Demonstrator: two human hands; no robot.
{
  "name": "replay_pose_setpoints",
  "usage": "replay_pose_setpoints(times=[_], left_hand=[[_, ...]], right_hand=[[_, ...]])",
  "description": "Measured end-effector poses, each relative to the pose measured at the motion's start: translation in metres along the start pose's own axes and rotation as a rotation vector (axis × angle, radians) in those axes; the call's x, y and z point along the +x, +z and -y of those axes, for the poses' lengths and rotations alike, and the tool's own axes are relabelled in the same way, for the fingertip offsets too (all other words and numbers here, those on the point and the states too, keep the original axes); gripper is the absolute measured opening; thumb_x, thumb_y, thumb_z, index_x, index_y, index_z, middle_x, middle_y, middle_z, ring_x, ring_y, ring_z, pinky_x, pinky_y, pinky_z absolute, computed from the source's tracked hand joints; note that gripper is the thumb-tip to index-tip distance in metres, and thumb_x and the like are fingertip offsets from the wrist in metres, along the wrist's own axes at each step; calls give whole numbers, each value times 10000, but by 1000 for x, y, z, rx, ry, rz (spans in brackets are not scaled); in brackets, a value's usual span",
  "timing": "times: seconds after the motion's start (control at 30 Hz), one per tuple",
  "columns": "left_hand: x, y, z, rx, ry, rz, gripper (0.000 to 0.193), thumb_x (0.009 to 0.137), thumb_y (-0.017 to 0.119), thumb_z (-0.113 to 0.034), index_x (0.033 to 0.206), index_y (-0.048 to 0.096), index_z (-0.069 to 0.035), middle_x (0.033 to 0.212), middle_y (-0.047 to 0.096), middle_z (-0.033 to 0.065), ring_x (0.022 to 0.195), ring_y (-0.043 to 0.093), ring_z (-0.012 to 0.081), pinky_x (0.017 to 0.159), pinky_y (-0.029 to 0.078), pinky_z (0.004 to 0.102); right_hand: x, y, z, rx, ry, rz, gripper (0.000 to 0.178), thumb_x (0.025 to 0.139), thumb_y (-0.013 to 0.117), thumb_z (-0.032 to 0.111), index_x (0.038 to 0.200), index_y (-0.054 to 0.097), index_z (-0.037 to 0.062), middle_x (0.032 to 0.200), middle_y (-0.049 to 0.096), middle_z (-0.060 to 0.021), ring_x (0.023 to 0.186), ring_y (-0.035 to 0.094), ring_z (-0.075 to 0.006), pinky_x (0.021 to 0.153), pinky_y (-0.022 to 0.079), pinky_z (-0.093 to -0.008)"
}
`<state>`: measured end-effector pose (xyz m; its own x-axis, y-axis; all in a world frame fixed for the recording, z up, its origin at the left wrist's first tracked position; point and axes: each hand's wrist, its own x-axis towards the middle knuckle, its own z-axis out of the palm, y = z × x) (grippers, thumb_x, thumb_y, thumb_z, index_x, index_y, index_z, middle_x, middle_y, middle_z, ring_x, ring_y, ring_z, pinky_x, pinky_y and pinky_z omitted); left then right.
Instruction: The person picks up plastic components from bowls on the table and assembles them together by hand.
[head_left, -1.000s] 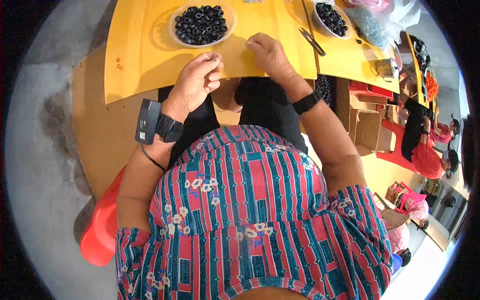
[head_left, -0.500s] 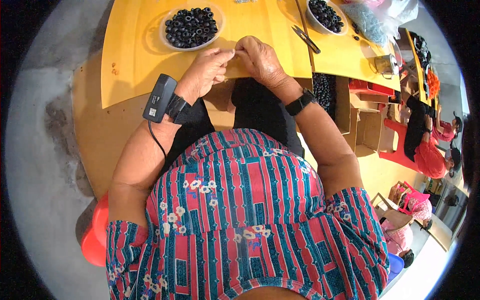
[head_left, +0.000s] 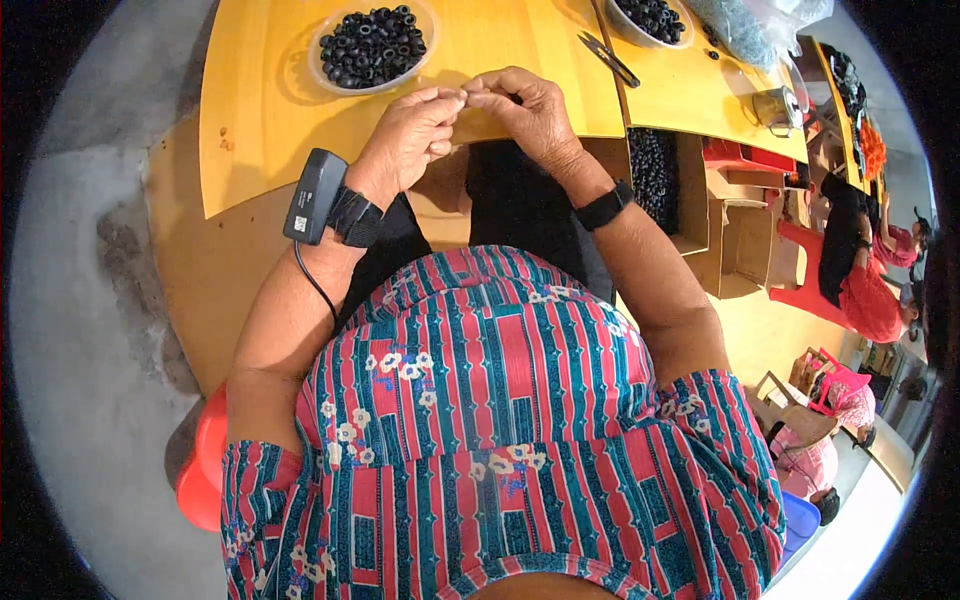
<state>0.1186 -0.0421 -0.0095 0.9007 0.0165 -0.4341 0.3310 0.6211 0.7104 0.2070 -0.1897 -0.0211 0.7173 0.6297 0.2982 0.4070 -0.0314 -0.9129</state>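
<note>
My left hand [head_left: 410,138] and my right hand [head_left: 528,115] meet fingertip to fingertip over the front edge of the yellow table [head_left: 265,130]. Both are closed in a pinch; whatever lies between the fingertips is too small to make out. A small dark spot shows among the right fingers, perhaps a black part, but I cannot tell. Just beyond my left hand stands a clear plastic bowl [head_left: 318,75] full of small black rings [head_left: 372,48]. To the right of my right hand lies a pair of thread snips [head_left: 608,58].
A second bowl of black rings [head_left: 650,18] stands at the far right, near a plastic bag of bluish material [head_left: 735,30] and a metal cup [head_left: 775,108]. Under the table is a cardboard box of black pieces [head_left: 655,180]. Other people [head_left: 868,290] sit farther right.
My right fingers have opened up slightly from a tighter curl, and a dark spot now shows among them. The fingertips stay together. The view has shifted a little.
</note>
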Motion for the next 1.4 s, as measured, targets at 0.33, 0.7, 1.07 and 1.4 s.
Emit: replay_pose_setpoints(times=[0.33,0.7,1.07,1.4], left_hand=[[-24,3,7,-60,5,117,147,890,519,-124,1005,534,-35,722,417,-47,574,371,35,513,319,168],[-26,-20,19,1280,697,-4,239,876,482,-136,1060,577,-15,840,644,99,819,616,146,705,475,304],[-76,-20,17,235,262,184,340,917,459,-145,1224,490,-3,854,484,-24,633,390,34,553,347,154],[-80,-8,22,649,492,33,226,851,563,-52,1072,597,-19,814,583,-3,673,514,41,602,452,183]], right_hand=[[-19,5,15,-13,-64,-144,54,765,652,53,805,666,20,739,634,-58,683,584,-125,651,468,-244],[-43,12,33,164,224,-164,55,797,635,35,828,658,-5,797,646,-6,733,560,-60,679,454,-200],[-53,24,47,285,337,-194,99,824,619,77,883,645,2,713,580,23,522,419,-27,463,333,-158],[-55,24,55,304,338,-122,98,823,618,91,830,655,1,717,626,14,647,544,-34,580,455,-192]])
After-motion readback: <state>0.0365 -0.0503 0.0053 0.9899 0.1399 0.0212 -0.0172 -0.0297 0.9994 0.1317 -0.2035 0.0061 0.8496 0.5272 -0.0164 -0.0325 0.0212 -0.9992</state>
